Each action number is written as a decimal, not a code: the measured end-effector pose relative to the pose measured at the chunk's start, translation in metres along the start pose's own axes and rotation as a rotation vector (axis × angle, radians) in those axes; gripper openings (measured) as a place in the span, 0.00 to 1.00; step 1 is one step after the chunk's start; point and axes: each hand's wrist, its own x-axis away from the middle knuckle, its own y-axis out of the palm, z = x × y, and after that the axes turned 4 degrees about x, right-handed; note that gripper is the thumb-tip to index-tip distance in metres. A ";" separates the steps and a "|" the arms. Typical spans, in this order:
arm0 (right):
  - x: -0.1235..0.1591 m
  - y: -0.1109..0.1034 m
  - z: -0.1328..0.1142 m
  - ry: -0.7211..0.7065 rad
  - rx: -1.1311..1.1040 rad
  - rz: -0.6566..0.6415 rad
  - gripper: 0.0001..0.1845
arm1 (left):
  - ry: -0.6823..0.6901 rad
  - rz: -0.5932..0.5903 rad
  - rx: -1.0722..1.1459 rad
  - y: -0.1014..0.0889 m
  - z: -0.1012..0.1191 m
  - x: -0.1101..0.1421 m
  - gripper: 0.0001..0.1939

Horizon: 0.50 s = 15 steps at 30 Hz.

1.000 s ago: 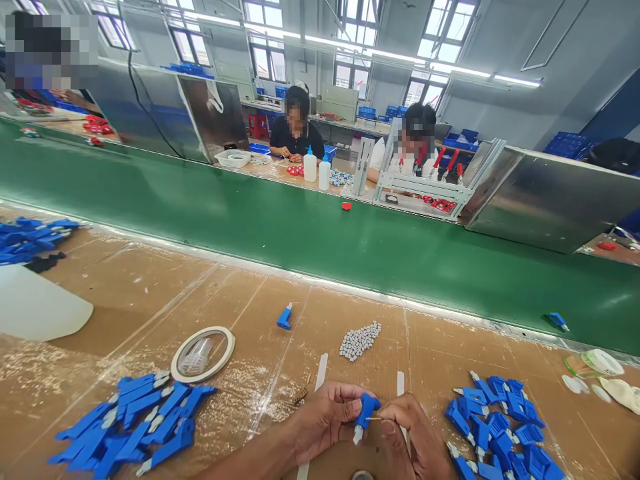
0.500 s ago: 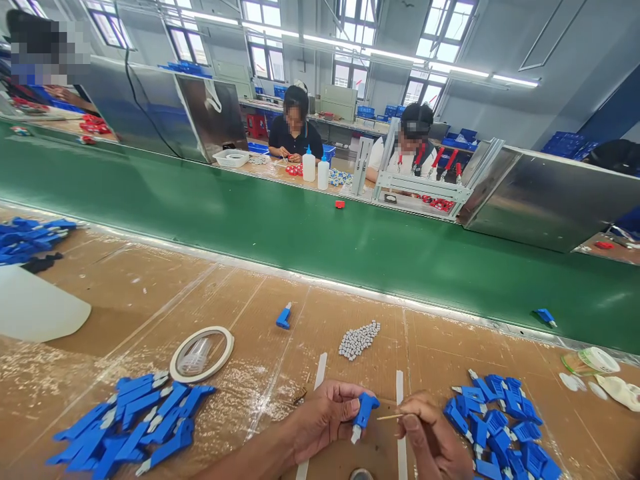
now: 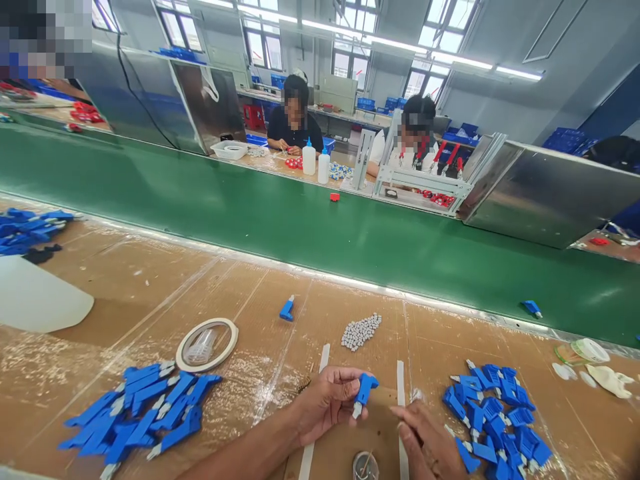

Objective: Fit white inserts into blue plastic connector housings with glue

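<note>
My left hand (image 3: 327, 400) is closed on a small blue plastic connector (image 3: 364, 391) with a white tip, held just above the cardboard-covered bench (image 3: 150, 293). My right hand (image 3: 425, 443) is lower, at the bottom edge, fingers curled round a thin stick (image 3: 367, 461) whose end dips into a small round metal tin (image 3: 365, 467). A pile of blue connectors (image 3: 497, 420) lies to the right of my hands. Another pile of longer blue parts (image 3: 145, 410) lies to the left. A heap of tiny white pieces (image 3: 361, 331) sits beyond my hands.
A roll of clear tape (image 3: 207, 344) and a lone blue part (image 3: 287, 309) lie on the bench. A green conveyor belt (image 3: 300, 227) runs across, carrying a blue part (image 3: 531, 308) and a red one (image 3: 334, 197). Two people sit working on its far side.
My right hand has dropped away from the connector, taking the thin stick down to the metal tin. The parts on the belt have drifted left.
</note>
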 end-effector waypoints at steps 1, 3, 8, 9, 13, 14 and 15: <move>-0.008 -0.005 0.001 0.040 0.024 0.013 0.14 | -0.003 -0.004 -0.002 -0.001 -0.001 -0.001 0.23; -0.028 -0.014 0.004 0.087 0.090 0.000 0.14 | 0.000 -0.006 -0.011 -0.001 -0.004 -0.002 0.22; -0.074 -0.017 0.014 0.094 0.237 -0.044 0.12 | 0.030 0.012 -0.025 0.001 -0.010 -0.003 0.24; -0.081 -0.013 0.015 0.077 0.235 -0.052 0.11 | 0.036 0.009 -0.023 0.002 -0.011 -0.003 0.24; -0.099 0.011 0.011 -0.031 0.193 -0.108 0.09 | 0.051 -0.035 -0.030 0.003 -0.011 -0.003 0.24; -0.103 0.017 0.009 -0.061 0.180 -0.121 0.09 | 0.045 -0.061 -0.039 0.003 -0.010 -0.003 0.25; -0.106 0.023 0.008 -0.088 0.169 -0.134 0.09 | 0.036 -0.093 -0.050 0.003 -0.010 -0.002 0.26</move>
